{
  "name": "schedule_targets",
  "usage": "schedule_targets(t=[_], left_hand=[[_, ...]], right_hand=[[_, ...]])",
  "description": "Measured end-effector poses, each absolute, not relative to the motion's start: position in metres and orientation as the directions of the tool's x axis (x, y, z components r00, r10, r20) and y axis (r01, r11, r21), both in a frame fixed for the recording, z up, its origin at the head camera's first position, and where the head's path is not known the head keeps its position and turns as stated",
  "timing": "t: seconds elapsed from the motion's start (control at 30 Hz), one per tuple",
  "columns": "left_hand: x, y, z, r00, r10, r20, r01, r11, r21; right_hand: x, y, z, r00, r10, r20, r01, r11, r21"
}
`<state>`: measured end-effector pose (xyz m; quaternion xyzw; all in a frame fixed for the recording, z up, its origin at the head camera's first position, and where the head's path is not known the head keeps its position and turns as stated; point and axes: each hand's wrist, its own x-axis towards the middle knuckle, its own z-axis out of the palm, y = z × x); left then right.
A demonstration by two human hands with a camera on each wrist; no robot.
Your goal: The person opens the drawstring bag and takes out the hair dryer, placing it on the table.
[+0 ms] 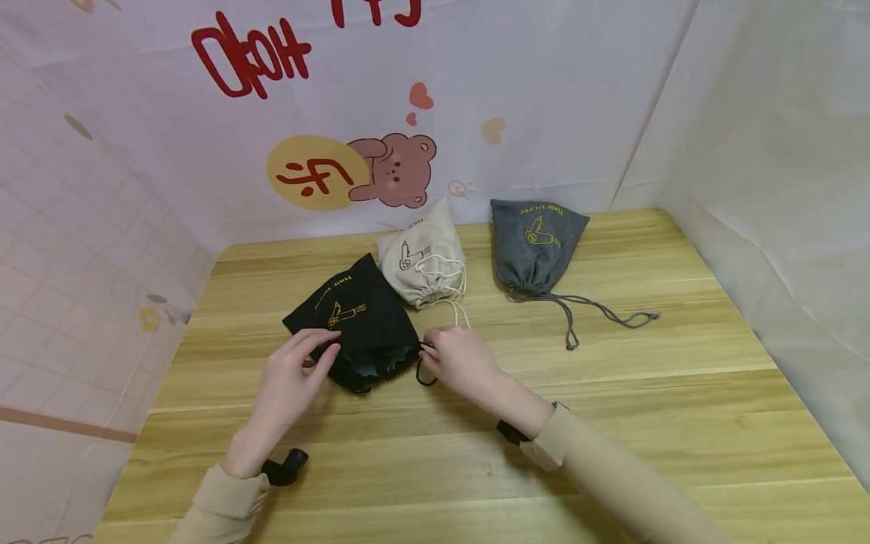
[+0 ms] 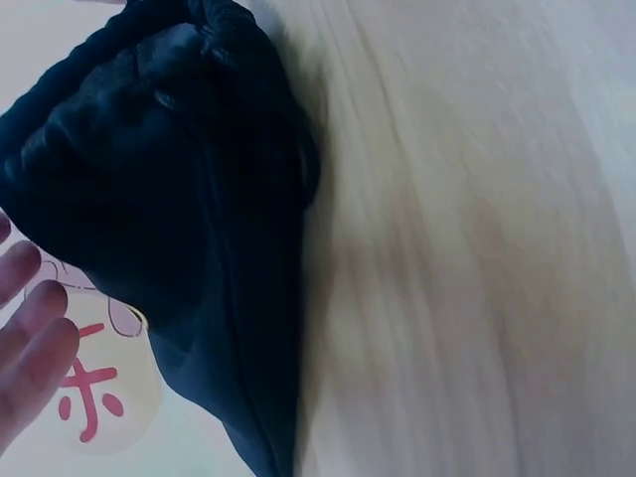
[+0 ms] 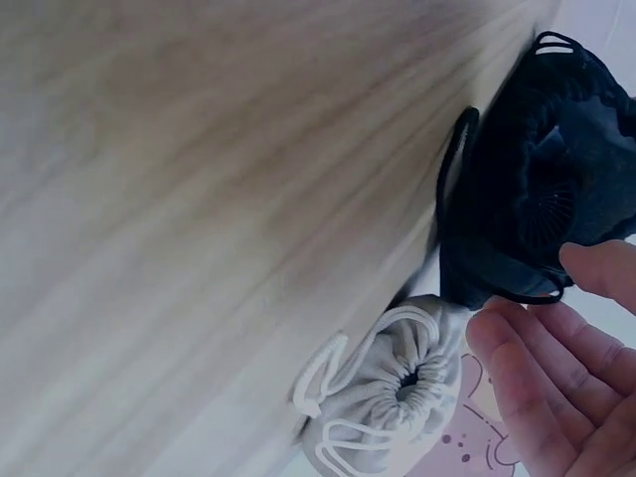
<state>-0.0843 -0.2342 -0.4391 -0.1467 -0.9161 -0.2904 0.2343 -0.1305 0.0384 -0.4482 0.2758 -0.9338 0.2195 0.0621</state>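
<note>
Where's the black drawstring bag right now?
In the head view, the black drawstring bag is left of centre on the table, between left hand and right hand, beside the beige drawstring bag.

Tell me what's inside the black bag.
The black bag gapes, and the right wrist view shows a dark, ribbed grille inside. The bag covers the rest, so what the whole thing is cannot be seen.

Wears a beige left sleeve [image 1: 211,527] and a matching right sleeve [image 1: 632,468], plain and long, finished with broad cuffs [image 1: 227,491]. Also bears a black left wrist camera [image 1: 285,467], curved and stubby, and a black right wrist camera [image 1: 511,432], partly out of sight.
</note>
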Motion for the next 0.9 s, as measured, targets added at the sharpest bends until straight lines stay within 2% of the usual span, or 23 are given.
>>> schedule_targets(t=[0.2,0.5,0.7,0.9], left_hand=[[-0.086,-0.244,-0.444,-0.871,0.112,0.478,0.363,0.803,0.473],[-0.088,-0.250,-0.449,-0.914,0.107,0.391,0.307,0.813,0.495],[-0.093,-0.257,-0.454,-0.929,0.118,0.352,0.293,0.815,0.500],[-0.100,-0.264,-0.458,-0.944,0.144,0.298,0.278,0.834,0.476]], right_hand=[[-0.124,0.041,-0.442,-0.827,-0.491,0.275,-0.562,0.745,-0.359],[-0.111,0.040,-0.438,-0.766,-0.531,0.362,-0.638,0.698,-0.325],[-0.106,0.037,-0.436,-0.706,-0.561,0.432,-0.692,0.675,-0.255],[-0.102,0.034,-0.436,-0.674,-0.576,0.462,-0.713,0.671,-0.204]])
